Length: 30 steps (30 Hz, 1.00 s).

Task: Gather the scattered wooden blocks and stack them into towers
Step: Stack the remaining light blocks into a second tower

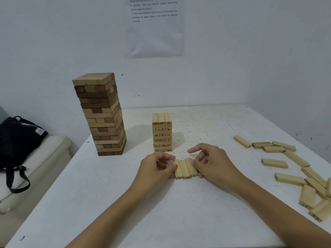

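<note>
Three pale numbered blocks lie side by side on the white table, just in front of a short pale numbered tower. My left hand pinches the row's left side with curled fingers and thumb. My right hand grips its right side, index finger stretched out above. A tall tower of mixed dark and light wood stands at the table's back left. Several loose pale blocks lie scattered along the right edge.
The table meets a white wall at the back and right, with a printed sheet taped above. Off the left edge, a black bag rests on a cream cushion.
</note>
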Available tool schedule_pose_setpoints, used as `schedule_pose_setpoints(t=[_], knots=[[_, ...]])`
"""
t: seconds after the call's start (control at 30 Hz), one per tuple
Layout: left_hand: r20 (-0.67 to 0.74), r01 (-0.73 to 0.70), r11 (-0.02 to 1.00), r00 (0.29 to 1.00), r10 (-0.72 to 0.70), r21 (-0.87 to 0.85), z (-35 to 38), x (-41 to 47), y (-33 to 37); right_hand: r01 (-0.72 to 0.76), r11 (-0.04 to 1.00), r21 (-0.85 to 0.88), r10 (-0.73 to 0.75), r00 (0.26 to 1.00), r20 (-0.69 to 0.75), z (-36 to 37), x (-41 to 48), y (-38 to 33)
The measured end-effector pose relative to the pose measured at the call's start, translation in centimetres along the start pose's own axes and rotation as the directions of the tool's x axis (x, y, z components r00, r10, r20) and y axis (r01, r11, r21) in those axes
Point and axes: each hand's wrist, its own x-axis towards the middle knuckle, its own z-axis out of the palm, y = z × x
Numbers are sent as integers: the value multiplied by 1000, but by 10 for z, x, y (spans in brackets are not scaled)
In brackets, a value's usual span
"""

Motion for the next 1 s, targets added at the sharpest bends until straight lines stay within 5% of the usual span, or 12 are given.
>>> schedule_pose_setpoints(t=[0.2,0.37,0.73,1.0], knots=[[-16,-25,1000,1000,25,-11,0,-1,-2,83,986,-142,-56,981,186,3,-12,-8],[-33,-51,998,998,53,47,-4,-1,-4,189,956,-225,-153,973,171,8,-16,-8],[-19,-23,995,1000,25,93,-4,-6,-1,216,944,-251,-135,943,303,-11,-8,-6],[-6,-6,998,1000,6,56,2,-11,2,129,968,-216,-72,965,254,-17,-8,-5]])
